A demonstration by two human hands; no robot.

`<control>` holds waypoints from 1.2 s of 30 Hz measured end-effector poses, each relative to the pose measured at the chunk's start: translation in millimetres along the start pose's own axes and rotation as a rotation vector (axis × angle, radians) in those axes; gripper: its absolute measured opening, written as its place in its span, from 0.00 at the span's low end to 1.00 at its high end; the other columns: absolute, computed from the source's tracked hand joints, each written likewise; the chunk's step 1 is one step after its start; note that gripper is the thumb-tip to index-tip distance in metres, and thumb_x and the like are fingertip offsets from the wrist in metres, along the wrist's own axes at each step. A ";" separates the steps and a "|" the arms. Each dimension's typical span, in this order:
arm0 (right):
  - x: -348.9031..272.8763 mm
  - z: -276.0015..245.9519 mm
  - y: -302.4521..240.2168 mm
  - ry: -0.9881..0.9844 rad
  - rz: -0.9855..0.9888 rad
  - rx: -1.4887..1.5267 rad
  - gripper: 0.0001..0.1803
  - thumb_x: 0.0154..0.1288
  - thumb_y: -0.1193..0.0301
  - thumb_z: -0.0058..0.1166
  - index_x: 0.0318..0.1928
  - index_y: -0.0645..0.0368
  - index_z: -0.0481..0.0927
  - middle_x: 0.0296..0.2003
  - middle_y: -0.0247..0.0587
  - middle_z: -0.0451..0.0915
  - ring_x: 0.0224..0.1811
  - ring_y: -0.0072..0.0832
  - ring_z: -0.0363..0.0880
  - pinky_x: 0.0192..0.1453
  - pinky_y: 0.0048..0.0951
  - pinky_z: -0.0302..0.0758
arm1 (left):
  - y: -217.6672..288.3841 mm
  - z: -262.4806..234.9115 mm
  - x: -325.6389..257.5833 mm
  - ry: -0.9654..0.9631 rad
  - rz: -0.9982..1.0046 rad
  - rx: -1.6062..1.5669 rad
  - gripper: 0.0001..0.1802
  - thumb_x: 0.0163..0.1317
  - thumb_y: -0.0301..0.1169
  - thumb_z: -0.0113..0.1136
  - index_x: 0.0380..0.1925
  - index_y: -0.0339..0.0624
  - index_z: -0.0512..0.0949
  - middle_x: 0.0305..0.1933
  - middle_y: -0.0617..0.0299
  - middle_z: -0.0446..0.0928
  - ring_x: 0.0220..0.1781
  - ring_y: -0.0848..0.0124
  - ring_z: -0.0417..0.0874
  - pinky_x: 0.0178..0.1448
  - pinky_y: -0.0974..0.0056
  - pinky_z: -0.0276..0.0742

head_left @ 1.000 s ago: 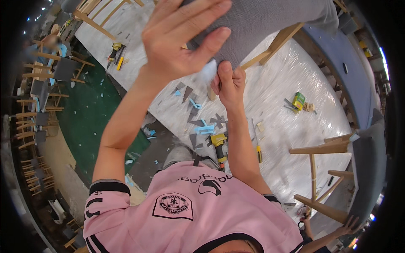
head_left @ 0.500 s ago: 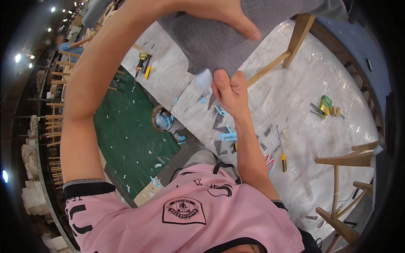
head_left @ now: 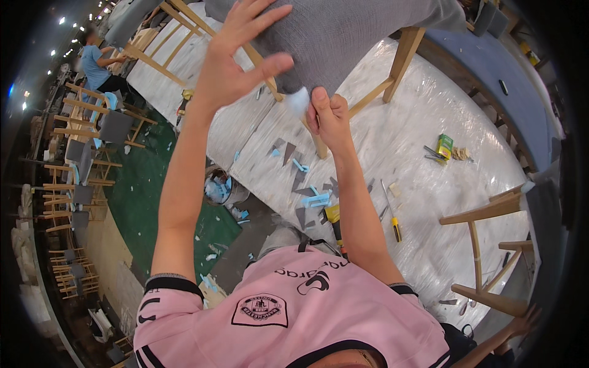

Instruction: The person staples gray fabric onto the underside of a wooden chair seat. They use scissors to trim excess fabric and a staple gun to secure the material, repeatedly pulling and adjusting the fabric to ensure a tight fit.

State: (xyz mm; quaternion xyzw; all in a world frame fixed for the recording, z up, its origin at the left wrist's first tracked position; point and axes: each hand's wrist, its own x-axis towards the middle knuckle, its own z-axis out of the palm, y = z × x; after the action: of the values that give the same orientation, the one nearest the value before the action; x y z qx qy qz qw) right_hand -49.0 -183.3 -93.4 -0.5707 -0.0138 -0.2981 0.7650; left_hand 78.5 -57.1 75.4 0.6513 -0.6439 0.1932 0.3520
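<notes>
A wooden chair with a grey fabric seat (head_left: 343,37) stands on a plastic-covered table (head_left: 429,122). My left hand (head_left: 236,58) is spread open, fingers apart, its thumb against the lower edge of the grey fabric. My right hand (head_left: 328,113) is closed around a wad of pale blue-white foam (head_left: 299,101) at the seat's bottom edge, just beside a wooden chair leg (head_left: 402,58).
On the table lie a yellow-handled screwdriver (head_left: 392,214), a green and yellow box (head_left: 445,146), blue foam scraps (head_left: 316,199) and grey fabric offcuts. Another wooden chair frame (head_left: 485,245) stands at the right. Stacked chairs (head_left: 80,178) and a seated person (head_left: 98,64) are at the left.
My left hand has come back down from the top of the seat and now spreads open at the fabric's lower edge. My right hand stays gripping the foam.
</notes>
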 end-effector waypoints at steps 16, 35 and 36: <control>-0.6 -6.0 7.2 0.016 0.024 0.049 0.37 0.79 0.43 0.48 0.15 0.55 0.72 0.10 0.29 0.68 0.12 0.16 0.63 0.17 0.23 0.56 | -22.5 9.5 -0.9 -0.021 0.049 -0.117 0.24 0.57 0.38 0.76 0.56 0.53 0.87 0.74 0.49 0.71 0.78 0.44 0.63 0.79 0.41 0.54; -1.8 -9.7 15.4 0.033 -0.003 0.058 0.35 0.78 0.43 0.47 0.17 0.52 0.70 0.13 0.31 0.71 0.11 0.18 0.65 0.15 0.23 0.56 | -81.2 26.5 51.0 0.354 -0.074 -0.048 0.22 0.73 0.45 0.57 0.49 0.37 0.87 0.54 0.43 0.85 0.65 0.45 0.79 0.74 0.48 0.66; -3.2 -9.3 15.1 0.038 0.007 0.058 0.35 0.77 0.42 0.48 0.17 0.53 0.69 0.13 0.30 0.69 0.12 0.18 0.65 0.15 0.23 0.56 | -71.6 31.4 54.8 0.264 -0.045 0.093 0.24 0.73 0.47 0.56 0.48 0.35 0.87 0.54 0.41 0.85 0.66 0.45 0.79 0.73 0.47 0.66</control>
State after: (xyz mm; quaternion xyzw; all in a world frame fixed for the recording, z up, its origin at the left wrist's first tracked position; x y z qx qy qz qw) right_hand -47.4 -187.5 -110.9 -0.5424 -0.0059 -0.3055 0.7826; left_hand 147.2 -123.3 77.7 0.6502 -0.5676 0.2988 0.4072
